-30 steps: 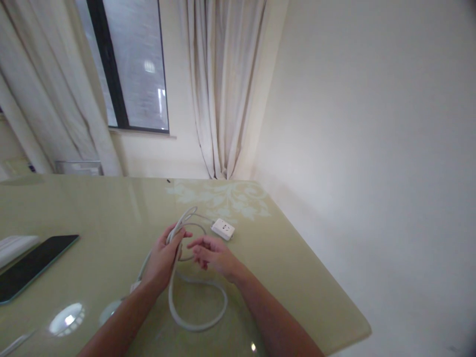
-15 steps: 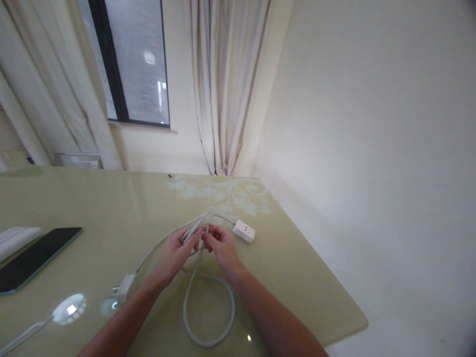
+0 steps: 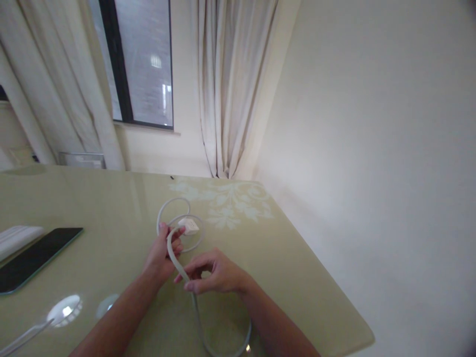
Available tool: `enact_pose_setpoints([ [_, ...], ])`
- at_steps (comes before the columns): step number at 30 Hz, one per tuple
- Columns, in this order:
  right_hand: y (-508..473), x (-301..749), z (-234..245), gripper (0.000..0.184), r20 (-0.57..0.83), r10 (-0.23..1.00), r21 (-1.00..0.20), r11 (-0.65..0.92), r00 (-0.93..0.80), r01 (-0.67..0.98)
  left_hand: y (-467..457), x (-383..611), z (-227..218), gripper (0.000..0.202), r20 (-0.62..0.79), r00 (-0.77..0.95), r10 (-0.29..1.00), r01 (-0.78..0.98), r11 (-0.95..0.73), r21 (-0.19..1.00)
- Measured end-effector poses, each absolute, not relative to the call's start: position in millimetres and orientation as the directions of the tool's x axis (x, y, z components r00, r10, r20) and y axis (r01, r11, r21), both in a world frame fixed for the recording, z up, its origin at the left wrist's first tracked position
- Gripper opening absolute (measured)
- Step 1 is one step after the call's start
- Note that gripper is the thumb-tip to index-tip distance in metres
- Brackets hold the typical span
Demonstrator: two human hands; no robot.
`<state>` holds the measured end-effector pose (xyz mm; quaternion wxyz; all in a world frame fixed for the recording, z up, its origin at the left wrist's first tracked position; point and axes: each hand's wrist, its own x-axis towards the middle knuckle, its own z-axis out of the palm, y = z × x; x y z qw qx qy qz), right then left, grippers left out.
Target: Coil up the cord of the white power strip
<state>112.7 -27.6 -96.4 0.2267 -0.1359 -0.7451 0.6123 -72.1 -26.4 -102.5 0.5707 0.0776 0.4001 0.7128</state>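
A white extension cord point(image 3: 177, 262) runs between my hands and hangs in a loop toward the table's near side. My left hand point(image 3: 163, 253) has its fingers closed round the cord, with loops of it sticking out beyond the fingers. Just past those fingertips is the cord's white socket block point(image 3: 189, 226), ringed by thin loops. Lower and to the right, my right hand point(image 3: 213, 271) pinches the cord between thumb and fingers. The plug end does not show.
On the left of the glossy table point(image 3: 297, 277) lie a dark flat panel point(image 3: 37, 258) and a white long object point(image 3: 18, 239). Another white cable point(image 3: 28, 333) is at the lower left. A wall point(image 3: 372, 173) borders the right side; curtains point(image 3: 226, 89) hang behind.
My hands have moved apart, the right one down toward me along the cord. The socket block has shifted left, close to my left hand. The white plug has gone from view.
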Motion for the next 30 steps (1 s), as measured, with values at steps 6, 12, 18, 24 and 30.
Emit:
enact_pose_setpoints([
  [6, -8, 120, -108, 0.047, 0.006, 0.516, -1.0, 0.007, -0.856, -0.002, -23, -75, -108, 0.035, -0.292, -0.309, 0.905, -0.624, 0.039, 0.781],
  [12, 0, 105, -114, 0.06, 0.183, 0.868, -0.977, 0.212, -0.462, 0.01, -27, -62, -107, 0.043, -0.111, -0.288, 0.951, -0.441, -0.029, 0.897],
  [18, -9, 95, -97, 0.072, 0.315, 0.844, -0.563, 0.535, -0.435, 0.63, -36, -52, -99, 0.06, -0.025, 0.002, 1.0, -0.422, 0.024, 0.907],
  [24, 2, 110, -81, 0.045, 0.225, 0.839, -0.264, 0.541, -0.495, 0.798, -23, -62, -106, 0.042, -0.051, -0.009, 0.999, -0.62, 0.035, 0.784],
  [30, 3, 140, -52, 0.059, 0.477, 0.708, -0.508, 0.706, -0.521, 0.494, -12, -65, -111, 0.02, -0.132, -0.095, 0.987, -0.741, 0.018, 0.671],
])
